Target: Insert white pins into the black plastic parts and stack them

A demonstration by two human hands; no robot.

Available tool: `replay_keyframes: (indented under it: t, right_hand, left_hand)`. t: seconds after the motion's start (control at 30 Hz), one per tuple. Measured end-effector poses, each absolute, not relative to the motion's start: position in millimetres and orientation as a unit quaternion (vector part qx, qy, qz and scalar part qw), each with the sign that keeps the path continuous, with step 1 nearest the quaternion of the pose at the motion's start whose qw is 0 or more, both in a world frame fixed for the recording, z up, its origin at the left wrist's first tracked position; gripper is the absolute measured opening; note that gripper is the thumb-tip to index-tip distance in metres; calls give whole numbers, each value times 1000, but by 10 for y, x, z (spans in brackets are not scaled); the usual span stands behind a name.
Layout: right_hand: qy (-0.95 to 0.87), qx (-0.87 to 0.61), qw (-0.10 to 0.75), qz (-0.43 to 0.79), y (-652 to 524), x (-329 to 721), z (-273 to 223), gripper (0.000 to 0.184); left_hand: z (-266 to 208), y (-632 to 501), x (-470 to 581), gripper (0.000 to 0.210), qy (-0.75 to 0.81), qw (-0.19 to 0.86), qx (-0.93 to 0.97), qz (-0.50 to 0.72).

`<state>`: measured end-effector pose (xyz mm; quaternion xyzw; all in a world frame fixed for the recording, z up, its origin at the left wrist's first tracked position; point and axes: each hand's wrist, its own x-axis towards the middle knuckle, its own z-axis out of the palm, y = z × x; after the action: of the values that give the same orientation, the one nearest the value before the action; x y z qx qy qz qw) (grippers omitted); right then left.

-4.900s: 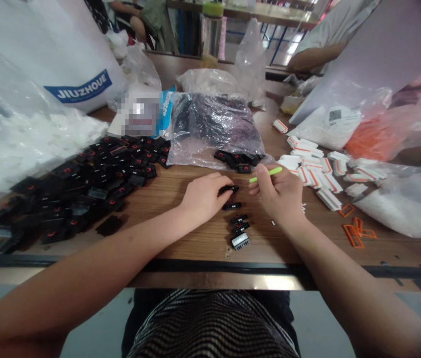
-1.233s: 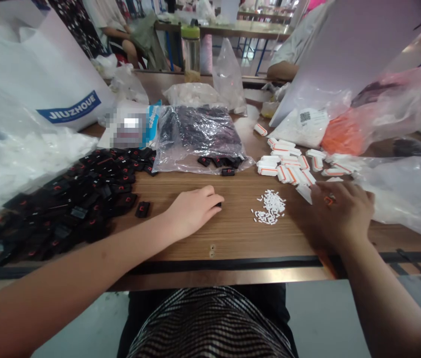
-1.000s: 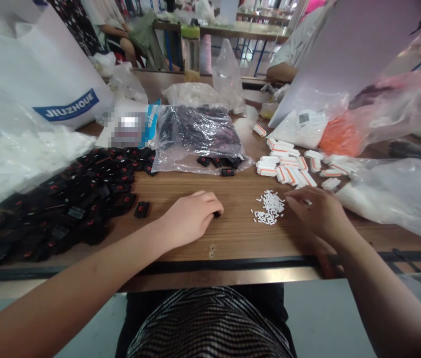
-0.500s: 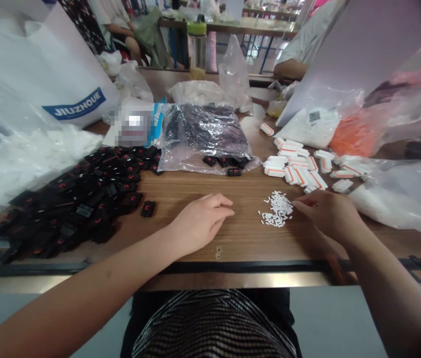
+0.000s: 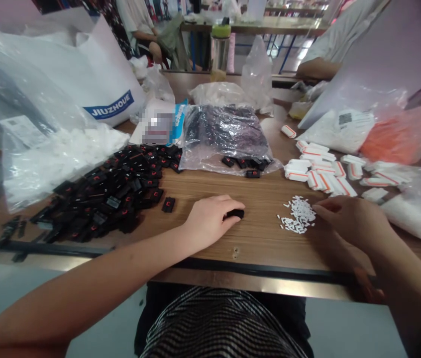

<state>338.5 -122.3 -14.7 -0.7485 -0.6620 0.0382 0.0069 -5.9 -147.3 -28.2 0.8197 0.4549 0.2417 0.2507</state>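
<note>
My left hand (image 5: 210, 222) rests on the wooden table, its fingers curled around a small black plastic piece (image 5: 236, 214) whose end shows between thumb and fingertips. My right hand (image 5: 352, 221) is at the right edge of a small heap of tiny white pieces (image 5: 299, 214), thumb and forefinger pinched together. Whether something sits between those fingertips is too small to make out. Left of my left hand lies a single black piece (image 5: 168, 204) with a red mark, beside a large pile of similar black pieces (image 5: 121, 194).
Behind my hands lies a clear bag of black pieces (image 5: 229, 132). White pieces with orange stripes (image 5: 322, 171) lie at the right, near bags of white and orange parts (image 5: 389, 136). A bag of white parts (image 5: 68, 154) stands left. A bottle (image 5: 220, 52) stands behind.
The view has swung left, so the table appears shifted right. A black piece now shows in my left hand, where none was visible before. My right hand stays by the white heap.
</note>
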Motion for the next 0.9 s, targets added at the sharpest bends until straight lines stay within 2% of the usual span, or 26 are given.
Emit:
replay_keyframes:
  t: [0.37,0.53,0.67,0.77,0.9]
  right_hand:
    - [-694,-714,-9,-89,-1378,3247,-169,37]
    - [-631,-773,55,43,-1289,3339,-147,29]
    - [-643,-750,142,64,-1299,3116,22,24]
    - [-731,-636,214,125,-1369,2680,118,21]
    - [-831,-462,240,193,-1423,2115,102,16]
  left_hand:
    - [-305,-1494,-126,20,467,304,781,282]
    - [-345,-1476,-118,18,507,327,742,292]
    - [-355,-1472,-119,11,502,334,738,302]
    - [-330,-1490,-120,12,489,334,747,303]
    - [-269,-1533,-84,15,486,326,766,267]
